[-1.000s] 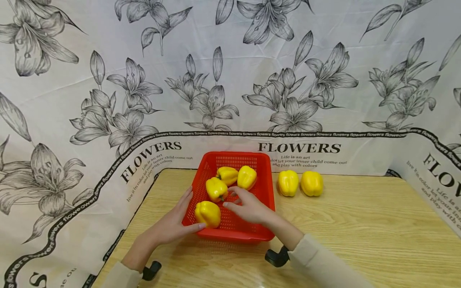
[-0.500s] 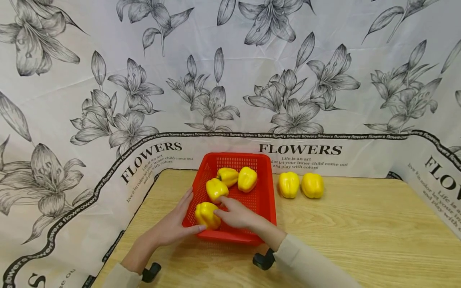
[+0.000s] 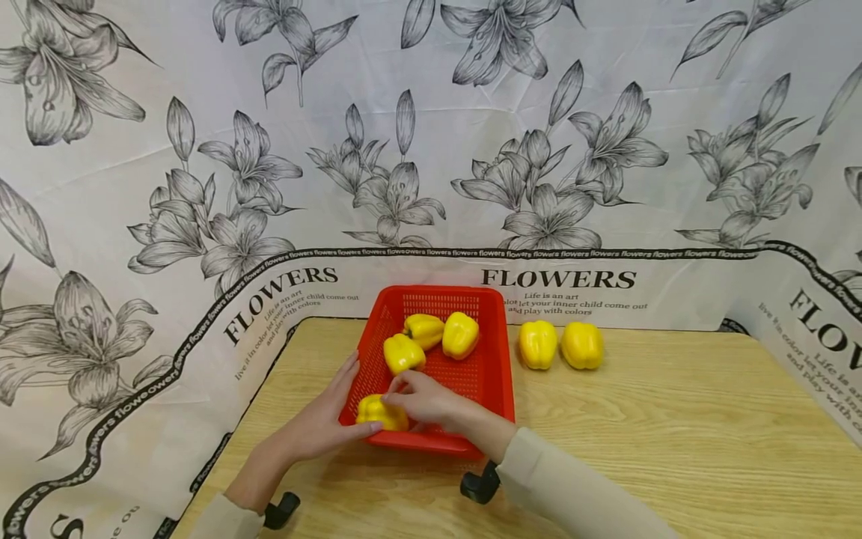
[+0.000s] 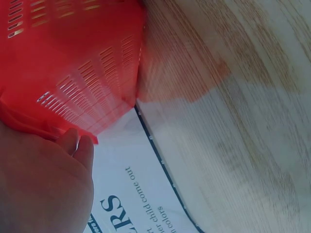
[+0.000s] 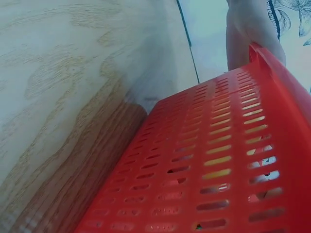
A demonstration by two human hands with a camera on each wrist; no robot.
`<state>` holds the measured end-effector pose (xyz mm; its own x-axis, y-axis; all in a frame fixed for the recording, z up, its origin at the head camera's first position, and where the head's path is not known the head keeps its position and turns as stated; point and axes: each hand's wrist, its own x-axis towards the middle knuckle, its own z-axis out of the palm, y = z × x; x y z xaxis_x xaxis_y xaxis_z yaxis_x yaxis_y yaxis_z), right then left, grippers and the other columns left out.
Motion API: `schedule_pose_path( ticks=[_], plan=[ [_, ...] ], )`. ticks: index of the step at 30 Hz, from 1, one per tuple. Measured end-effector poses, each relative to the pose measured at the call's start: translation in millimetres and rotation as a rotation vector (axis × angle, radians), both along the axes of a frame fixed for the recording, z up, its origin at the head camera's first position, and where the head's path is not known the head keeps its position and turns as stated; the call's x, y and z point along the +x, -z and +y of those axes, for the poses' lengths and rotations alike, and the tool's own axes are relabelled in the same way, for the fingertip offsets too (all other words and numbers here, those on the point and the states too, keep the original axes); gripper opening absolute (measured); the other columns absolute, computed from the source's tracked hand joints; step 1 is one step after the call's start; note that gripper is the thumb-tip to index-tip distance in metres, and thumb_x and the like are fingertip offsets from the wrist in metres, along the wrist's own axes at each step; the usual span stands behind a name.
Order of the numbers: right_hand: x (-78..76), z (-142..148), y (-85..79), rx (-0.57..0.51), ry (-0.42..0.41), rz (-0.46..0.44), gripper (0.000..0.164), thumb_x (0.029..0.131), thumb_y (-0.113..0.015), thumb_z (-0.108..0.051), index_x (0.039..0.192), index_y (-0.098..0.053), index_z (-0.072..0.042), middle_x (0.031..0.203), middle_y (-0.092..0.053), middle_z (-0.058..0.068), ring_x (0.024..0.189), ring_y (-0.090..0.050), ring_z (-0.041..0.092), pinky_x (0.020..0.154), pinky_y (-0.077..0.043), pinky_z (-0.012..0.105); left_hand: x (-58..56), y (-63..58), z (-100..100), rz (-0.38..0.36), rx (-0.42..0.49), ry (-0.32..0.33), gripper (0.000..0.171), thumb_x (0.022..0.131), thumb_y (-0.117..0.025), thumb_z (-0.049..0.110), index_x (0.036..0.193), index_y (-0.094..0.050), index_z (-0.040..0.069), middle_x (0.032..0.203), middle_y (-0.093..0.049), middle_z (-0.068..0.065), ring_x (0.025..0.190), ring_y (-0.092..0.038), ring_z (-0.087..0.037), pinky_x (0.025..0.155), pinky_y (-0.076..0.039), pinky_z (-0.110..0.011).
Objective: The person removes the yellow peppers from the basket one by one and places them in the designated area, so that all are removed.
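Observation:
A red plastic basket [image 3: 494, 382] with slotted walls stands on the table. My left hand [image 3: 326, 415] holds its near-left corner, thumb along the front rim; in the left wrist view, fingers of the left hand [image 4: 43, 179] bend over the rim. Inside the basket, my right hand [image 3: 427, 400] grips a yellow bell pepper [image 3: 377, 412] in the near-left corner from its right and top. Part of that pepper is hidden behind the hand and front rim. Farther back lie three more yellow bell peppers: one left [image 3: 404, 353], one behind it [image 3: 424, 331], one right [image 3: 461, 335].
Two yellow bell peppers, one nearer the basket [image 3: 538, 345] and one farther right [image 3: 582, 346], stand on the wooden table [image 3: 660, 419]. A white flower-print cloth [image 3: 404, 269] hangs behind and along the left side. Black wrist mounts show below both forearms.
My right hand has moved left and toward me onto the near pepper. That pepper has turned and shifted slightly left and nearer the front wall. The left hand stays at the basket corner.

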<state>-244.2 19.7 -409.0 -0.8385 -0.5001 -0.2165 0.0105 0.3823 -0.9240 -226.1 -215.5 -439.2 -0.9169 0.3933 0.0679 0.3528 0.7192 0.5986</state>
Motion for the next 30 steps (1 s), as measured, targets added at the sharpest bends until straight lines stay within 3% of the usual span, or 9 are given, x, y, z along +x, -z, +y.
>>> schedule_pose_path(
  ticks=[4, 10, 16, 22, 27, 30],
  plan=[
    [-0.4, -2.4, 2.7, 0.016, 0.023, 0.023, 0.027, 0.098, -0.071, -0.027, 0.109, -0.057, -0.006, 0.109, -0.058, 0.012, 0.087, -0.058, 0.023, 0.073, -0.059, 0.041, 0.5, 0.7, 0.4, -0.027, 0.008, -0.009, 0.117, 0.084, -0.070, 0.070, 0.166, -0.007, 0.017, 0.172, 0.003, 0.009, 0.157, -0.014, -0.024, 0.121, -0.028, -0.054],
    [1.3, -3.4, 5.0, 0.106, 0.067, 0.074, 0.053, 0.091, -0.078, -0.031, 0.124, -0.055, 0.003, 0.109, -0.057, 0.011, 0.092, -0.055, 0.023, 0.076, -0.050, 0.036, 1.9, 1.7, 0.1, -0.044, 0.011, -0.008, 0.116, 0.084, -0.071, 0.068, 0.166, -0.006, 0.017, 0.172, 0.003, 0.009, 0.157, -0.012, -0.024, 0.121, -0.026, -0.055],
    [0.3, -1.9, 3.9, 0.169, 0.070, 0.075, 0.047, 0.090, -0.080, -0.033, 0.114, -0.061, 0.002, 0.097, -0.057, 0.009, 0.090, -0.055, 0.023, 0.077, -0.046, 0.036, 0.0, 0.2, 0.0, -0.018, 0.007, -0.010, 0.117, 0.083, -0.070, 0.071, 0.167, -0.007, 0.018, 0.172, 0.003, 0.008, 0.157, -0.013, -0.024, 0.121, -0.028, -0.055],
    [0.1, -2.0, 5.3, 0.086, 0.034, 0.025, 0.054, 0.092, -0.078, -0.026, 0.130, -0.052, 0.003, 0.114, -0.057, 0.012, 0.101, -0.056, 0.025, 0.092, -0.053, 0.043, 0.2, 0.2, -0.1, -0.011, 0.010, -0.011, 0.117, 0.083, -0.070, 0.071, 0.167, -0.007, 0.019, 0.172, 0.002, 0.007, 0.156, -0.015, -0.025, 0.120, -0.029, -0.056],
    [1.3, -2.6, 5.6, -0.037, 0.034, -0.038, 0.065, 0.092, -0.078, -0.019, 0.142, -0.043, 0.002, 0.123, -0.055, 0.015, 0.100, -0.061, 0.025, 0.088, -0.059, 0.045, 0.6, 0.4, 0.6, -0.023, 0.008, -0.020, 0.116, 0.083, -0.070, 0.070, 0.167, -0.008, 0.019, 0.172, 0.001, 0.008, 0.156, -0.015, -0.026, 0.119, -0.030, -0.058],
    [2.5, -0.7, 2.2, -0.059, 0.048, -0.017, 0.069, 0.090, -0.080, -0.018, 0.145, -0.043, 0.002, 0.127, -0.054, 0.015, 0.101, -0.060, 0.025, 0.087, -0.059, 0.044, -0.1, 0.2, 1.4, -0.020, 0.006, -0.020, 0.116, 0.083, -0.070, 0.070, 0.167, -0.008, 0.020, 0.172, 0.000, 0.007, 0.156, -0.016, -0.027, 0.119, -0.030, -0.058]
  ],
)
